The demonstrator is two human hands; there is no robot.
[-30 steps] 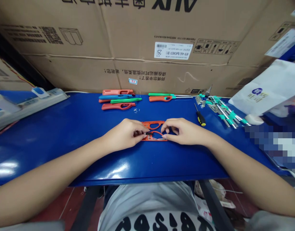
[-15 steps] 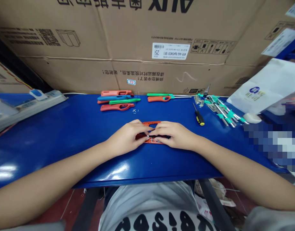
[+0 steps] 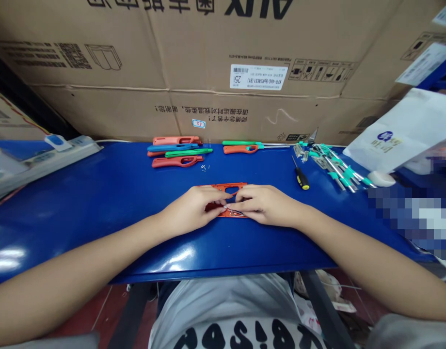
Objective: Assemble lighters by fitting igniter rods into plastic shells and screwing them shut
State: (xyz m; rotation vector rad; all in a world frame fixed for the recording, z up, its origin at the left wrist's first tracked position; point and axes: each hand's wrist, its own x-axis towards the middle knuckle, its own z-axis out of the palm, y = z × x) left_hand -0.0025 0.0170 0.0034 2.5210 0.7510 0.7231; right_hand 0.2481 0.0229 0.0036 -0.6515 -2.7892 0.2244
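Two orange lighter shell halves lie on the blue table in front of me: the far shell half point(image 3: 226, 186) has an oval trigger opening, and the near shell half point(image 3: 226, 215) has thin dark and white wires point(image 3: 234, 212) over it. My left hand point(image 3: 194, 206) is closed, covering the left ends of the shells, its thumb and fingertips pinching at the wire ends. My right hand point(image 3: 268, 204) reaches in from the right, its closed fingertips meeting the left ones on the wires. Both hands partly hide the shells, and what lies exactly between the fingertips is small.
Red, blue and green lighter shells point(image 3: 177, 161) lie at the back, with an orange lighter point(image 3: 241, 149) to their right. A screwdriver point(image 3: 300, 178) and several metal lighter tubes point(image 3: 341, 169) lie on the right. A power strip point(image 3: 70, 150) stands left; a cardboard box point(image 3: 194, 58) stands behind.
My right hand's fingers have curled and shifted slightly, uncovering more of the far shell's right end. The dark piece between my hands now shows less; my left hand has barely moved.
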